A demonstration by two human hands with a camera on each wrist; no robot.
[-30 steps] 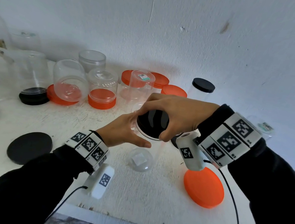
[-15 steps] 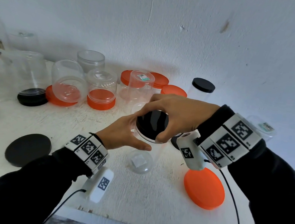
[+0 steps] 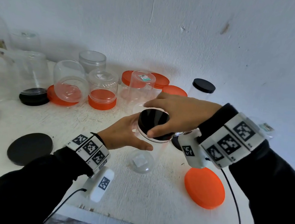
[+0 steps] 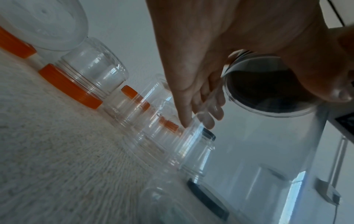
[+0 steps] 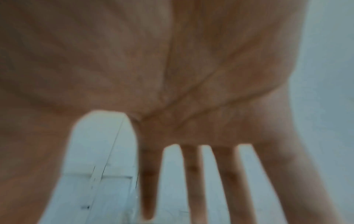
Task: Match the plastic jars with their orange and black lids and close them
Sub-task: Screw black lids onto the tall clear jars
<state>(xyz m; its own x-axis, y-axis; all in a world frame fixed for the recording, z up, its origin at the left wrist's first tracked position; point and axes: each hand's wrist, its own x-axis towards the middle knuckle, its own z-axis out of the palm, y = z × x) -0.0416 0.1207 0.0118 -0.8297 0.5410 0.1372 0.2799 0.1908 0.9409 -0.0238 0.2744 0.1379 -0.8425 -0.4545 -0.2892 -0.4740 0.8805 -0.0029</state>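
Note:
A tall clear jar (image 3: 142,162) stands on the white table (image 3: 86,123), near the middle. My left hand (image 3: 127,133) holds its upper wall, thumb at the front and fingers wrapped round the far side. In the left wrist view those fingers (image 4: 201,106) show through the jar (image 4: 268,151). A black lid (image 3: 149,123) sits on the jar's mouth. My right hand (image 3: 168,114) grips it from above, thumb on the front rim and fingers spread over the far side. The lid (image 4: 264,94) shows from below in the left wrist view. The blurred right wrist view shows only my right hand (image 5: 172,91) and its spread fingers.
A loose orange lid (image 3: 204,187) lies at the front right. Loose black lids (image 3: 29,148) lie at the front left. Along the wall stand jars upside down on orange lids (image 3: 102,101), open clear jars and a black-lidded jar (image 3: 203,86). The table edge (image 3: 112,216) is close.
My right hand has shifted slightly round the black lid, which now sits a little more level on the jar. The left hand and the jar have stayed in place.

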